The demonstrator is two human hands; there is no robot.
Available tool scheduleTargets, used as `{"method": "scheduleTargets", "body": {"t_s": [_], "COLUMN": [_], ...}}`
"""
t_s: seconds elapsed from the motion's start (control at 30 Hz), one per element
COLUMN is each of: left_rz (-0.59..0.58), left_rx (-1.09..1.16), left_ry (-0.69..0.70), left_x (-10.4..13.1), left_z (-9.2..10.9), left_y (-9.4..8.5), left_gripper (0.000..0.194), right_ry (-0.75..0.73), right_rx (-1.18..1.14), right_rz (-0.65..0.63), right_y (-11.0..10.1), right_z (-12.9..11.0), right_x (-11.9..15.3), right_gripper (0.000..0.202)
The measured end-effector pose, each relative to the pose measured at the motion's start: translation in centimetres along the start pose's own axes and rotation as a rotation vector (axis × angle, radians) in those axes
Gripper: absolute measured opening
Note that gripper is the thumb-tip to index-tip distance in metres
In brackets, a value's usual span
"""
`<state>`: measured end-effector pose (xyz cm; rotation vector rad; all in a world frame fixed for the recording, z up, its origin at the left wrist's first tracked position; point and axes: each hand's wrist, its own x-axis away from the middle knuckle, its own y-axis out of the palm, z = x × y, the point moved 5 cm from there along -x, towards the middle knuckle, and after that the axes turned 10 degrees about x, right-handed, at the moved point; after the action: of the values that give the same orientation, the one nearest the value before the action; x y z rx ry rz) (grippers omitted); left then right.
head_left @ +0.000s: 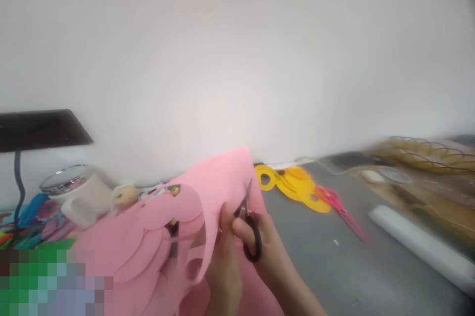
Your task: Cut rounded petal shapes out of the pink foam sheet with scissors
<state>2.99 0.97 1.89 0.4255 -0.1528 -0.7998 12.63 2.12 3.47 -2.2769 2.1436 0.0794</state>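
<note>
A large pink sheet (230,172), with rounded pieces cut out along its left side, is held up in front of me. My left hand (224,261) pinches the sheet near its middle. In my right hand (265,241) is a pair of black-handled scissors (254,244), my thumb and fingers around the handles. The blades point up and lie against the sheet, partly parted. Several rounded pink cut pieces (139,261) overlap in a pile to the left of my hands.
Yellow cut rounds (295,182) and pink scissors (343,212) lie on the grey table (315,261) to the right. A white roll (419,246) lies beyond them. At left stand a white mug (87,202) and a wooden ball (125,197), near coloured yarn (44,222).
</note>
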Motion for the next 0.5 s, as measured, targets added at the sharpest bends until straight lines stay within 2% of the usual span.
{"method": "scheduleTargets", "body": {"t_s": [0.2, 0.5], "left_rz": [-0.072, -0.045], "left_rx": [-0.026, -0.166], "left_ry": [0.004, -0.018], "left_x": [-0.1, -0.5], "left_z": [-0.4, -1.2], "left_y": [0.0, -0.7], "left_gripper": [0.023, 0.029], "right_ry": [-0.012, 0.032], "right_rx": [0.054, 0.055], "right_rz": [0.007, -0.004], "right_y": [0.0, 0.0], "right_z": [0.3, 0.3], "right_x": [0.1, 0.2], "right_gripper": [0.046, 0.042]}}
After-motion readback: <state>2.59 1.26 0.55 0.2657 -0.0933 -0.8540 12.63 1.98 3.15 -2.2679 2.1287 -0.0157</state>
